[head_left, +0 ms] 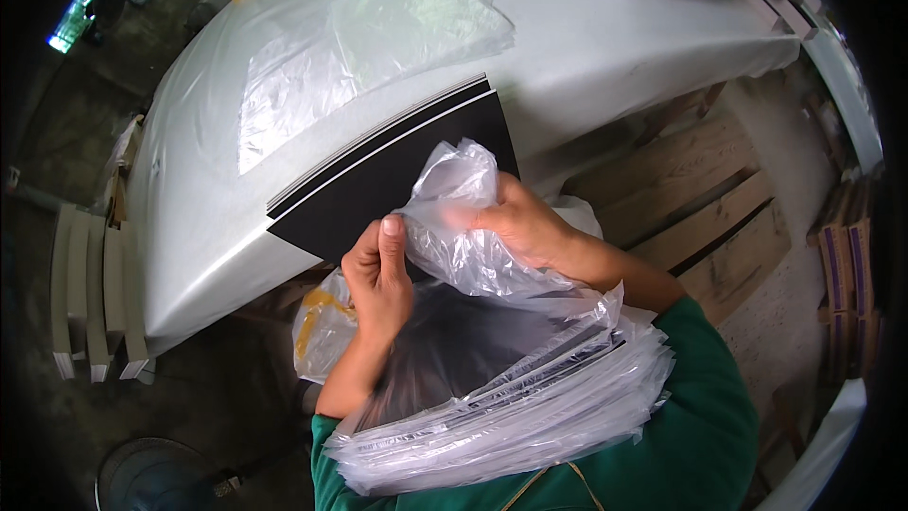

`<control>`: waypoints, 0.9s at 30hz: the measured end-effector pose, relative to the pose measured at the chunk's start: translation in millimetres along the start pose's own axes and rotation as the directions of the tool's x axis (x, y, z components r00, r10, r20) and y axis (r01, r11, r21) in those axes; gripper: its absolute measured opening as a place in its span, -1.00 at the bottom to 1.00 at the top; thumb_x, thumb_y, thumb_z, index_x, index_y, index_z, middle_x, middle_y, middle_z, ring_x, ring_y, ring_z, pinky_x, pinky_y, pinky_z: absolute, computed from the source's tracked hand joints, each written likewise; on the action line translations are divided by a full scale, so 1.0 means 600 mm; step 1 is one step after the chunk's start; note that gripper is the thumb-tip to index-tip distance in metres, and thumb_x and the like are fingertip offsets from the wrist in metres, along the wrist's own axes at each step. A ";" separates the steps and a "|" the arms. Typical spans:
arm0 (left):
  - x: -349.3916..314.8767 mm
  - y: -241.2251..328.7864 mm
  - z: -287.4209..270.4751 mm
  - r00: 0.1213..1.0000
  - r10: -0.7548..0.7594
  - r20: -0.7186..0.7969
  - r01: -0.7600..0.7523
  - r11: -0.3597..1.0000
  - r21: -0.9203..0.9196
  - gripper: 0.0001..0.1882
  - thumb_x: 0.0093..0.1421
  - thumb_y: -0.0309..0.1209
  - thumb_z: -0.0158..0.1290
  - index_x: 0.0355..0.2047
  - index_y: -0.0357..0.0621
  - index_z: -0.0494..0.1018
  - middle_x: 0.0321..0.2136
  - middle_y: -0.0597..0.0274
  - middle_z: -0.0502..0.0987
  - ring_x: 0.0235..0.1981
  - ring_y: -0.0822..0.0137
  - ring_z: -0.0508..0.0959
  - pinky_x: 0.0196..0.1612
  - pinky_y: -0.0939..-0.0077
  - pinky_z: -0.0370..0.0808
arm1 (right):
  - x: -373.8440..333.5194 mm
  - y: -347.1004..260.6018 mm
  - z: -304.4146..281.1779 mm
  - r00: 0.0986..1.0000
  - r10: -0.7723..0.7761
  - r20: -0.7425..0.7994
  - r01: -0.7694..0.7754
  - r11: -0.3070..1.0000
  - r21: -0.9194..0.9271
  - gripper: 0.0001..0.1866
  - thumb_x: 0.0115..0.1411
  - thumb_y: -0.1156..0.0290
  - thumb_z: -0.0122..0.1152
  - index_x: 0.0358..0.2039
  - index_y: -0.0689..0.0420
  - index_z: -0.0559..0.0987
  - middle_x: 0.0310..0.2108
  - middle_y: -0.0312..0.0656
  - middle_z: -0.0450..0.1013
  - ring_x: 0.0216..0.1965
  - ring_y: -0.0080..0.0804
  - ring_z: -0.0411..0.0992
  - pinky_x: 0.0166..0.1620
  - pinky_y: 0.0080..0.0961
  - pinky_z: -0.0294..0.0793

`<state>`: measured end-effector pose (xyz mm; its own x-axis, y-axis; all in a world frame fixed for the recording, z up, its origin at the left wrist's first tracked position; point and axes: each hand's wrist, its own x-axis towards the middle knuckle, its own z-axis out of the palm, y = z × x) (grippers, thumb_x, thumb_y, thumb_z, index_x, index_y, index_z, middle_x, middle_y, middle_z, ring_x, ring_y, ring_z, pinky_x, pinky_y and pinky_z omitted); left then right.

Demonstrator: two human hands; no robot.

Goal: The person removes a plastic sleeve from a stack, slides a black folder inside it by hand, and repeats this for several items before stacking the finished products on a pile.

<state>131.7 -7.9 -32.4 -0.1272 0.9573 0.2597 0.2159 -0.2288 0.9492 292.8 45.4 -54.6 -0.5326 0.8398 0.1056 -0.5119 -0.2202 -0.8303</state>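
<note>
In front of my body both hands work on a crumpled, see-through plastic bag (463, 251). My left hand (378, 265) is closed, pinching the bag's edge between thumb and fingers. On the other side my right hand (525, 227) grips the gathered plastic, its fingertips partly veiled by the film. Below the hands, against my green shirt, rests a thick stack of plastic-wrapped dark sheets (511, 407). Just beyond the hands, flat black boards (407, 166) lie stacked at the table's near edge, their front partly hidden by the bag and my hands.
A white-covered table (586, 57) spreads ahead, with clear plastic sheets (369, 47) on it. Pale boards (95, 293) stand at the left, near a fan (156, 473). A wooden pallet (690, 189) lies on the right; boxes (842, 255) are stacked beyond it.
</note>
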 end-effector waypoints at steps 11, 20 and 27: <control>-0.001 0.006 0.009 0.996 0.070 -0.062 -0.072 0.997 -0.026 -0.86 0.10 -0.45 0.02 -0.49 -0.30 0.40 -0.57 0.35 0.44 -0.52 0.60 0.34 -0.40 0.75 0.30 | -0.008 -0.002 -0.003 0.995 0.097 -0.023 -0.092 0.982 0.166 -0.81 0.01 0.50 0.15 -0.32 0.24 0.45 -0.42 -0.27 0.42 -0.38 -0.57 0.40 -0.31 -0.65 0.38; -0.011 0.013 0.012 1.000 0.008 -0.007 -0.009 0.999 -0.048 -0.83 0.08 -0.43 0.04 -0.57 -0.28 0.42 -0.60 0.35 0.44 -0.49 0.58 0.37 -0.37 0.72 0.29 | -0.014 -0.011 0.007 0.995 0.064 -0.076 -0.054 0.992 0.116 -0.79 0.02 0.39 0.18 -0.34 0.21 0.46 -0.44 -0.29 0.42 -0.36 -0.61 0.38 -0.27 -0.65 0.35; 0.007 0.002 -0.004 0.997 -0.038 -0.062 0.031 0.994 -0.103 -0.74 0.20 -0.33 -0.12 -0.56 -0.22 0.40 -0.65 0.33 0.39 -0.58 0.56 0.34 -0.44 0.69 0.29 | -0.021 -0.026 -0.017 0.973 0.043 0.227 -0.046 0.999 0.006 -0.84 0.01 0.40 0.17 -0.45 0.18 0.41 -0.54 -0.24 0.41 -0.44 -0.53 0.40 -0.31 -0.66 0.32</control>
<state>129.3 -4.8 -29.6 -0.1955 0.9523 0.2342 0.1105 -0.2159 0.9701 314.1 43.2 -48.4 -0.6934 0.6948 0.1910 -0.4910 -0.2615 -0.8310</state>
